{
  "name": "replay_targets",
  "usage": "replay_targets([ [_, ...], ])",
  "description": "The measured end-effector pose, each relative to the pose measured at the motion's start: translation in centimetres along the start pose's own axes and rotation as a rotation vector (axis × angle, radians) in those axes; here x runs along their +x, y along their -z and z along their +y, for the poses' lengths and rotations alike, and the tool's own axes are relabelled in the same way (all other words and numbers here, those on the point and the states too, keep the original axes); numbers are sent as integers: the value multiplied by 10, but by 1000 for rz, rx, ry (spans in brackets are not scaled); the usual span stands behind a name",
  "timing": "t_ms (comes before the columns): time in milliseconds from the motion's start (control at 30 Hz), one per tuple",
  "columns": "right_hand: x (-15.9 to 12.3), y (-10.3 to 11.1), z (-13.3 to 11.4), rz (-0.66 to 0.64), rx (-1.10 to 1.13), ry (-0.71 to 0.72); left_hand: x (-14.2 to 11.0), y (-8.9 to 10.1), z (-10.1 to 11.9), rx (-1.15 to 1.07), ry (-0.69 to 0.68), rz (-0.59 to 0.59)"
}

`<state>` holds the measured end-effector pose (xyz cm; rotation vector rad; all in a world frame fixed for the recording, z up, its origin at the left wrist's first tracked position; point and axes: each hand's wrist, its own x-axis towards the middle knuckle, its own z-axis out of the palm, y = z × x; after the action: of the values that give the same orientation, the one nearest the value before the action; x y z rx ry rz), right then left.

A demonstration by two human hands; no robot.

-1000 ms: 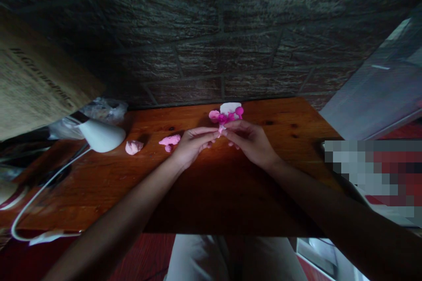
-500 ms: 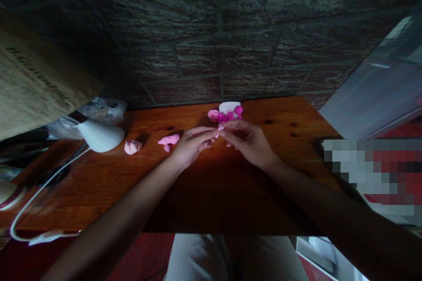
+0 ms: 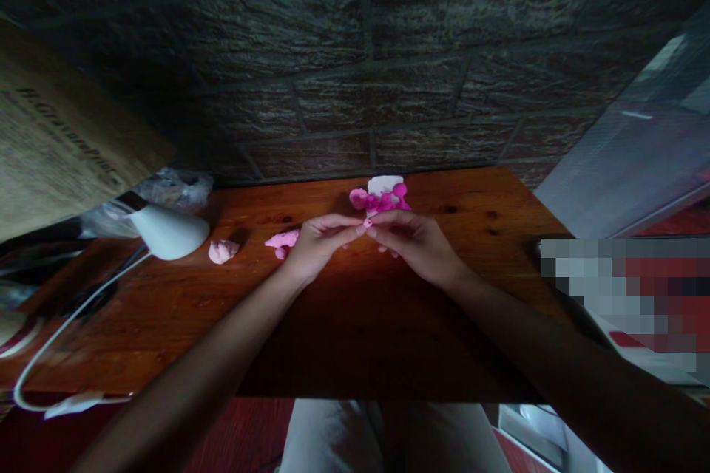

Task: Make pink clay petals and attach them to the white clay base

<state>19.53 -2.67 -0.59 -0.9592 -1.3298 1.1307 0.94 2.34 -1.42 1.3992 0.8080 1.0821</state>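
Note:
Between the fingertips of my left hand [image 3: 320, 244] and my right hand [image 3: 417, 240] is a small piece of light pink clay [image 3: 367, 222]. Both hands are closed in a pinch, thumb against forefinger, and their tips meet above the table. Just behind the fingers sits a cluster of bright magenta clay shapes [image 3: 382, 202], with a round pink piece at its left and a white slab [image 3: 384, 184] at the back. Beside my left hand lies a pink clay lump [image 3: 282, 239], partly covered by the hand. Farther left rests a pale pink clay lump [image 3: 222, 251].
A lamp with a white base [image 3: 169, 231] and printed shade [image 3: 72, 140] stands at the left, its white cable [image 3: 72, 329] curving over the wooden table [image 3: 355, 340]. Crumpled clear plastic [image 3: 183, 188] lies behind it. A dark brick wall [image 3: 333, 89] borders the back.
My fingertips have come closer together around the small clay piece, and more of it is now covered. The left hand has shifted slightly, hiding more of the pink lump beside it.

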Motion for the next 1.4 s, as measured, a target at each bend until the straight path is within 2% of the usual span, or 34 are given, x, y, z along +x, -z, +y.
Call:
replay_targets([
  [167, -2, 0, -3, -24, -17, 44, -3, 1, 9, 106, -102, -23],
  [400, -3, 0, -2, -29, -56, 109, -4, 4, 17, 140, -148, -106],
  [867, -1, 2, 4, -69, -30, 156, -1, 7, 12, 220, -352, -105],
  [1167, 0, 8, 1, -66, -62, 126, -3, 6, 13, 278, -419, -58],
  [1400, 0, 5, 7, -72, -59, 165, -5, 6, 12, 413, -490, -43],
])
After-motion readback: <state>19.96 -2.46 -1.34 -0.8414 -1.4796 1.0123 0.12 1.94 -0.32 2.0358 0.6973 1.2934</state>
